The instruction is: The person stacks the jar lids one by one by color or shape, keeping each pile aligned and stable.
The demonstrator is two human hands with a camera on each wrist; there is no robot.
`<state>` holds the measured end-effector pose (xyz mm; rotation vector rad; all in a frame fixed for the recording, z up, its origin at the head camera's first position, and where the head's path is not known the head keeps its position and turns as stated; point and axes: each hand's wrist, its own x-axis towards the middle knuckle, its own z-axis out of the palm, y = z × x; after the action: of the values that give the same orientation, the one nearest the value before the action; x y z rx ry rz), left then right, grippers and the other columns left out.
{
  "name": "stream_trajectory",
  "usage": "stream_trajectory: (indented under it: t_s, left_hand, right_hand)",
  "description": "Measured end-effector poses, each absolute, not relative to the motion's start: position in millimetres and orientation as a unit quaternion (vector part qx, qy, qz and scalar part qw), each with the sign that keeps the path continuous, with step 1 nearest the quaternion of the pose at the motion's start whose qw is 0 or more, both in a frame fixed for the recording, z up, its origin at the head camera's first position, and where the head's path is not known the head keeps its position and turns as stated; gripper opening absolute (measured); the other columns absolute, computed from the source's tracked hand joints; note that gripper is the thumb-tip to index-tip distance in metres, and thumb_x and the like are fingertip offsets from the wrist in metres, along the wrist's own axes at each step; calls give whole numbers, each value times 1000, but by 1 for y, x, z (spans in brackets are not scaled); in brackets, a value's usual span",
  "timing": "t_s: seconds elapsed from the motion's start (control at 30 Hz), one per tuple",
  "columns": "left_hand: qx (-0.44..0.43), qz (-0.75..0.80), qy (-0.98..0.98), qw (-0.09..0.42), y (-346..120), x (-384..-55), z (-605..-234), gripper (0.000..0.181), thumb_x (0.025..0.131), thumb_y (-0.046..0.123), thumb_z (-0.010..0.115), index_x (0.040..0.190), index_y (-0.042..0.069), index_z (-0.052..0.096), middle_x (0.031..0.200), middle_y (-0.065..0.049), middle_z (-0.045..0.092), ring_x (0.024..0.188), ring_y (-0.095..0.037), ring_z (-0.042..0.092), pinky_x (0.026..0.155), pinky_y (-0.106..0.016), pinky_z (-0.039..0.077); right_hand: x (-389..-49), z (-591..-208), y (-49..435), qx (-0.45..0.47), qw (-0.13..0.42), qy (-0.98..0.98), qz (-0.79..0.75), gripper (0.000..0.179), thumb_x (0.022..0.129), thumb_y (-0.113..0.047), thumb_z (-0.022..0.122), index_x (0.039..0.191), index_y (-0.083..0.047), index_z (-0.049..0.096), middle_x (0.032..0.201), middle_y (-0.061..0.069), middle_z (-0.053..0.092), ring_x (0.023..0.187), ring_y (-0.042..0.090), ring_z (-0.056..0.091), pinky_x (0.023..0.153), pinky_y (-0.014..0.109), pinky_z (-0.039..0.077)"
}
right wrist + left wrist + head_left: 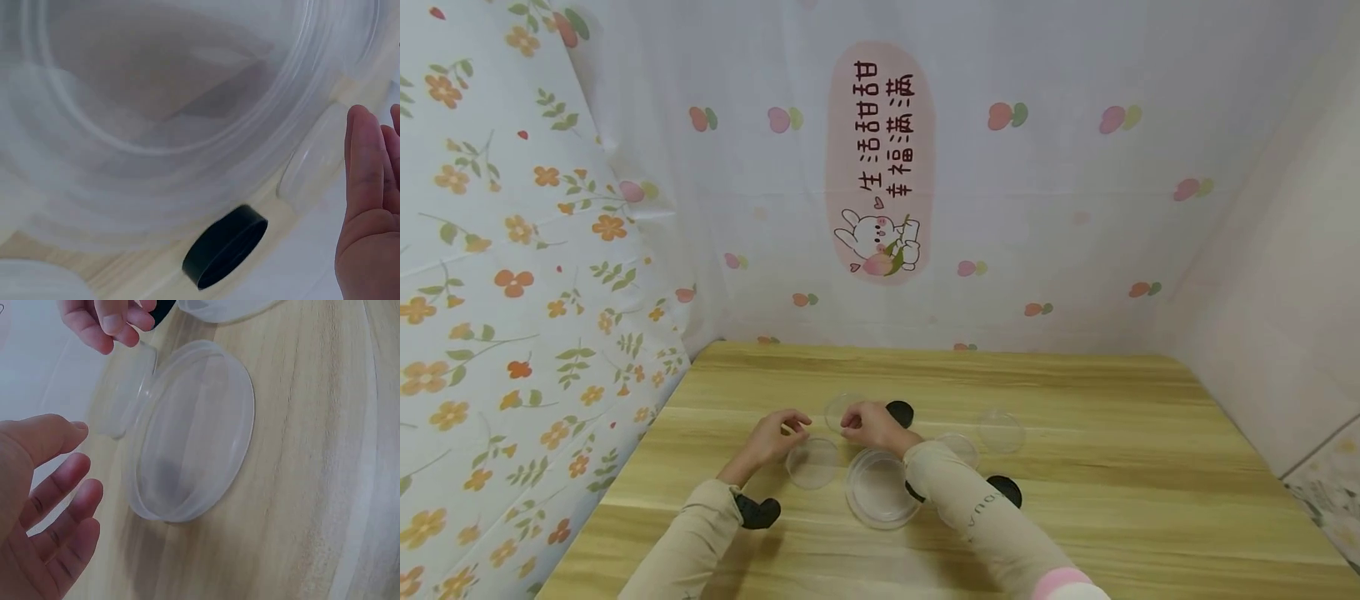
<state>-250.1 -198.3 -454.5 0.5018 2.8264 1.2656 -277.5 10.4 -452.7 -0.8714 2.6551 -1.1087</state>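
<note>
My left hand (pixel 769 438) hovers beside a clear round plastic lid (pixel 814 463) on the wooden table. Its fingers are loosely bent, apart from the lid in the left wrist view, and hold nothing. My right hand (pixel 876 425) is over the table near a second clear lid (pixel 837 412) at the back, with a black lid (pixel 900 412) just to its right. In the right wrist view, the right fingers (pixel 364 162) look fairly straight and carry nothing visible. Between my forearms sits a larger clear round container (pixel 880 520), partly covered by the right sleeve.
To the right are a clear lid (pixel 1002 432), another clear lid (pixel 964 448) partly behind the sleeve, and a black lid (pixel 1004 490). One more black piece (pixel 914 492) peeks out beside the right sleeve. A patterned curtain (pixel 1022 217) rises behind the table.
</note>
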Motion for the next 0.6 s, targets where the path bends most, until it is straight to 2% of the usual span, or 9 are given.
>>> stream_trajectory:
  t_s: [0.23,0.3,0.4,0.47,0.53,0.6]
  left_hand:
    - [129,421,898,10,-205,-248,-460,16,82,1,59,96,-7,60,80,-7,58,77,-23,55,71,-37,48]
    - [120,423,898,14,-207,-248,-463,16,81,2,59,96,-6,60,79,-6,57,76,-22,55,71,-37,48]
    - [114,426,897,16,-210,-247,-468,16,80,1,60,95,-6,61,77,-6,57,75,-22,56,69,-36,48]
    - [117,429,896,15,-212,-247,-471,16,80,0,60,94,-7,61,76,-6,57,72,-21,56,65,-33,48]
    - [120,439,890,16,-213,-246,-473,16,79,-2,59,93,-9,60,75,-7,56,68,-19,55,58,-29,48]
    - [120,453,883,21,-214,-245,-476,16,78,-4,59,93,-11,59,74,-8,56,62,-16,53,51,-26,46]
  right_hand:
    - [-279,-462,2,-291,60,884,-361,4,79,-3,63,81,0,63,73,4,62,68,13,57,59,17,45]
    - [-283,-471,1,-292,53,889,-350,5,79,-3,63,82,0,63,74,5,62,69,15,58,60,19,46]
    - [-314,-525,-2,-328,12,878,-349,6,79,-13,63,79,-7,64,70,-3,61,64,6,56,56,16,45]
    - [-325,-540,-4,-332,12,880,-339,7,78,-17,64,78,-10,65,68,-7,60,62,3,55,55,16,46]
    - [-325,-541,-6,-338,18,871,-356,8,77,-18,66,76,-10,65,67,-8,60,60,2,55,53,15,45]
    - [-303,-506,-7,-318,46,880,-349,9,76,-12,68,78,-4,67,69,0,63,63,8,58,55,17,46]
